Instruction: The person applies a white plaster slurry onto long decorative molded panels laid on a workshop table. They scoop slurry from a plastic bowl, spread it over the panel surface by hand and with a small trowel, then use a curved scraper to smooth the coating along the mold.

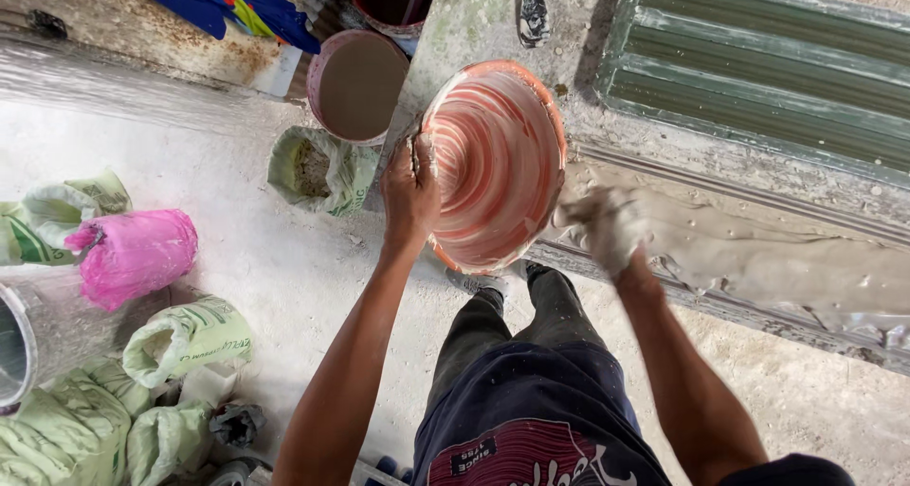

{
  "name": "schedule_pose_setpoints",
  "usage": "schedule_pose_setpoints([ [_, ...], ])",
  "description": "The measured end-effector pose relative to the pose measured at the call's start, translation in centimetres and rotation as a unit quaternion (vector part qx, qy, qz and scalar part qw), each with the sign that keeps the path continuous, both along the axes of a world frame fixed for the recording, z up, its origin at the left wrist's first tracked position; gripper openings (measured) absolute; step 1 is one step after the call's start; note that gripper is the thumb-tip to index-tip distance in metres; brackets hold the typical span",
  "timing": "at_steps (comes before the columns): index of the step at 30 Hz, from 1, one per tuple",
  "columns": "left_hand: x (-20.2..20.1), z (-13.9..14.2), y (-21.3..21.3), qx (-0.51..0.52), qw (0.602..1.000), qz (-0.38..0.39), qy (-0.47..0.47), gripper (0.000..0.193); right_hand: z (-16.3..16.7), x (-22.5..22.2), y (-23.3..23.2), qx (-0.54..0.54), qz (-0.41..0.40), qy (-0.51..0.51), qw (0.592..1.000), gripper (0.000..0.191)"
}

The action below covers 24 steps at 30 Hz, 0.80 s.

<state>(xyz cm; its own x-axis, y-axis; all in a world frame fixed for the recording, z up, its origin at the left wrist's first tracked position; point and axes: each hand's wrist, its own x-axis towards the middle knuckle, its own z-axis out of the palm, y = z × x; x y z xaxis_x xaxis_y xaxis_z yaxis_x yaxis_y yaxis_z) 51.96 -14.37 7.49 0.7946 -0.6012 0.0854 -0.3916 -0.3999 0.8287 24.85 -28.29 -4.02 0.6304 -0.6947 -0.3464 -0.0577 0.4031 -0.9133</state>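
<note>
From the head view I see my left hand (409, 194) with fingers clamped on the left rim of an orange basin (498, 159), smeared white inside and tilted on the near edge of the bench (758, 211). My right hand (607, 228), coated in wet grey plaster (796, 258), rests just right of the basin; I cannot tell how its fingers sit. Green sacks (180, 339) and a pink bag (133, 254) lie on the floor at left.

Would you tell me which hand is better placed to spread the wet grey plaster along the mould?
Probably the right hand: it is coated in grey plaster and rests on the wet grey plaster in the long mould. The left hand grips the rim of the tilted orange plastic basin.
</note>
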Motion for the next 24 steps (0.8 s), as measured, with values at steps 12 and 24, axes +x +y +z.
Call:
schedule_pose_setpoints([
  [12, -2.8, 0.5, 0.7, -0.021, 0.982, -0.123, -0.142, 0.029, 2.3, 12.6, -5.2, -0.701, 0.383, 0.051, 0.599, 0.034],
  [24, -4.9, 2.4, -0.5, -0.092, 0.987, -0.06, -0.118, 0.036, 4.0, 12.3, 14.6, 0.406, 0.093, -0.214, 0.883, 0.025],
])
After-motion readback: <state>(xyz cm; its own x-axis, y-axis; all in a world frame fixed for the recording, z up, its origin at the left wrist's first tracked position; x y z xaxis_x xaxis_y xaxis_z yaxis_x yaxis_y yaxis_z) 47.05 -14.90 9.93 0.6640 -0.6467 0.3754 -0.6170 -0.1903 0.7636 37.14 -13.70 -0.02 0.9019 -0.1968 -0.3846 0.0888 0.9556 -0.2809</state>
